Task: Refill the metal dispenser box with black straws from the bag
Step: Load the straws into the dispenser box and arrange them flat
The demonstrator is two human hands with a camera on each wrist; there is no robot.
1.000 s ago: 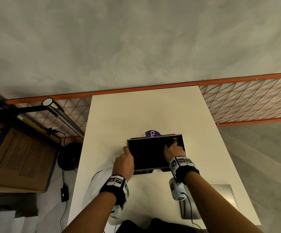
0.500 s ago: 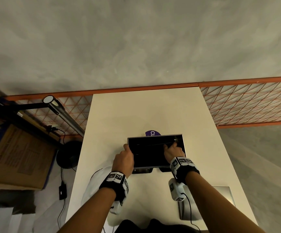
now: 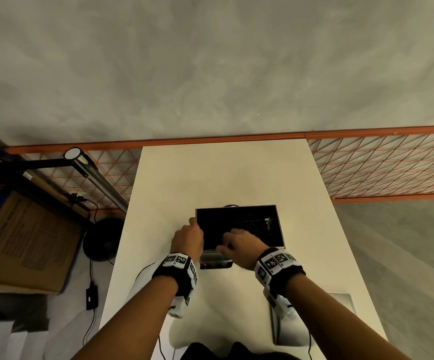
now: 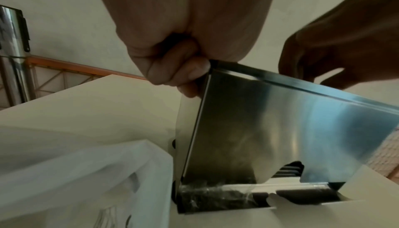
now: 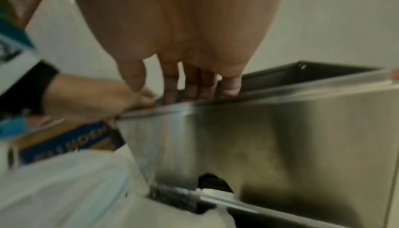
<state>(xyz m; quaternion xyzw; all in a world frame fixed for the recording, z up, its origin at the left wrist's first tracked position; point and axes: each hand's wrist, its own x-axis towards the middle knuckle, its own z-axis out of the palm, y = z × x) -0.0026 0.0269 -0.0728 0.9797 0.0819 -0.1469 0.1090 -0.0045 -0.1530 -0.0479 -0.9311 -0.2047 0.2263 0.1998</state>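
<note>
The metal dispenser box stands open-topped in the middle of the white table, its inside dark. My left hand grips the box's near left corner, fingers curled over the rim. My right hand reaches into the near part of the box with straight fingers; their tips are hidden behind the front wall. Black straws show through the cutout at the bottom of the front face. The white bag lies at the near left of the box.
A flat metal lid lies on the table at the near right. A purple label peeks out behind the box. Left of the table are a cardboard box, a lamp arm and cables; orange mesh fencing runs behind.
My right hand has moved from the far right of the box's inside to its near middle. My left hand stays on the left corner.
</note>
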